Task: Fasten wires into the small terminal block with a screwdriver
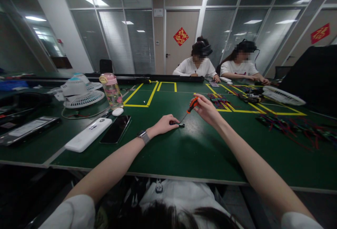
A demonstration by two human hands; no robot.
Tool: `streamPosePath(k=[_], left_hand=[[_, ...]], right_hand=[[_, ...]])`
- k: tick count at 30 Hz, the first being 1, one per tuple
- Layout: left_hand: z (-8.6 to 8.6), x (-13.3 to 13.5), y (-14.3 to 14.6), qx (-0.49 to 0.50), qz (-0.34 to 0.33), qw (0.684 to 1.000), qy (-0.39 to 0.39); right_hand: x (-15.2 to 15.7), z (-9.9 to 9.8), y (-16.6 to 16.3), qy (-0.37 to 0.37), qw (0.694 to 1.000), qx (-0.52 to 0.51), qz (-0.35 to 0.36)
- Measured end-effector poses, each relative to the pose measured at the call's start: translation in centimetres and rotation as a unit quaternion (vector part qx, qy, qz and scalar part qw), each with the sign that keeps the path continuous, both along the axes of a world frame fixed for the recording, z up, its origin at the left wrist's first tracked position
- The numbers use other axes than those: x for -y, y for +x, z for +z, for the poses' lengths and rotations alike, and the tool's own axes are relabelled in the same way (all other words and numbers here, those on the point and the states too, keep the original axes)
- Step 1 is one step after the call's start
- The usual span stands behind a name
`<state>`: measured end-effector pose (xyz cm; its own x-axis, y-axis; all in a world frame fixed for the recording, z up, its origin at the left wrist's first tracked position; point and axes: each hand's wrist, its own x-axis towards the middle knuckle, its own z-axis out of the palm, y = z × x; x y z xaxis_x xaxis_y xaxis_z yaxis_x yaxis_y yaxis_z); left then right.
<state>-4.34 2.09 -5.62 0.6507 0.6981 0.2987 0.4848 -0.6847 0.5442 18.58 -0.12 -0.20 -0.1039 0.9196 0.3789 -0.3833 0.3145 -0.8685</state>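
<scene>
Left hand: your left hand [165, 123] is down at the tabletop [184, 162], fingers closed on the near end of a small dark part [181, 125], watch [143, 136] on the wrist.
Part: here it is, low on the tabletop in front of you, between your two arms, its free end poking out to the right of your fingertips.
Right hand: up higher, your right hand [206, 108] grips the screwdriver [193, 104] by its orange-and-black handle.
Screwdriver: tilted, shaft slanting down and left, tip right at the part; whether it touches, you can't tell from here.
Your left side: black phone [116, 129] nearest, white device [88, 134] beside it, then the earbud case [117, 112], the bottle [112, 92] upright just behind, and a white fan [75, 90] further left.
Your right side: one bundle of wires [219, 100] lies over yellow tape [223, 110], another spreads nearer the tabletop's right end.
Across from you: two people in white tops sit at the far side, both wearing headsets.
</scene>
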Motion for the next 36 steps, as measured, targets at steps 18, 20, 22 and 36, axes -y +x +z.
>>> streamPosePath(k=[18, 20, 22, 36], left_hand=[[-0.14, -0.02, 0.04, 0.006, 0.001, 1.0, 0.005], [-0.22, -0.09, 0.0, 0.005, 0.0, 1.0, 0.004], [-0.23, -0.12, -0.02, 0.005, -0.001, 1.0, 0.004], [0.01, 0.04, 0.06, 0.001, -0.005, 1.0, 0.008]], right_hand=[[0.12, 0.16, 0.29, 0.001, 1.0, -0.001, 0.008], [0.27, 0.25, 0.19, 0.004, 1.0, -0.006, 0.022], [0.34, 0.3, 0.08, 0.009, 1.0, -0.008, 0.021], [-0.2, 0.88, -0.12, 0.017, 0.998, 0.05, -0.023]])
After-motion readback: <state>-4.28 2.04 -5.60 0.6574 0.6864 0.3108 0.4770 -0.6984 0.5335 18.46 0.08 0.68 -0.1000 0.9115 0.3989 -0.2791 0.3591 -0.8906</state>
